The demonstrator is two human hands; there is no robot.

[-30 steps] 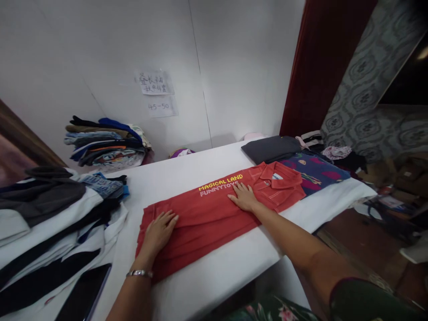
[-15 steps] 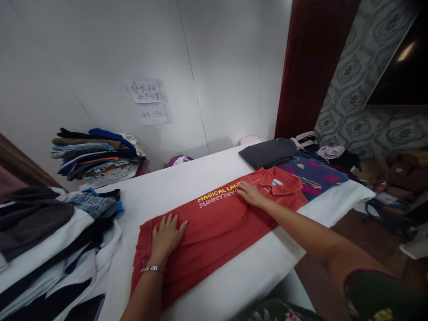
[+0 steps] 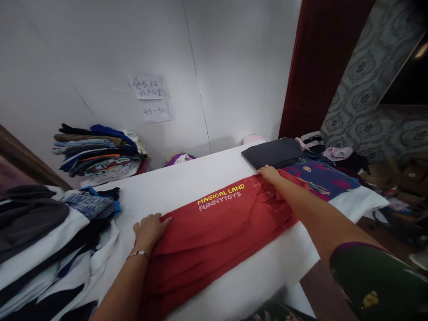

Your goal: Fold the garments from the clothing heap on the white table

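A red collared shirt lies lengthwise on the white table, folded along its far side, with yellow and white lettering reading "MAGICAL LAND FUNNYTOYS". At the shirt's far left corner, by the hem, my left hand has its fingers curled over the edge. My right hand pinches the far edge near the shoulder and collar. Its forearm crosses over the collar and hides part of it. Creases run along the near half of the cloth.
White tabletop shows around the shirt. A dark grey folded garment and a blue-purple patterned garment lie beyond the collar. Loose clothes are heaped at left, near a folded stack. Paper notes hang on the wall.
My left hand has gone from lying flat on the shirt to its far left corner. My right hand has moved from the lettering to the far edge by the shoulder. The collar is now disturbed.
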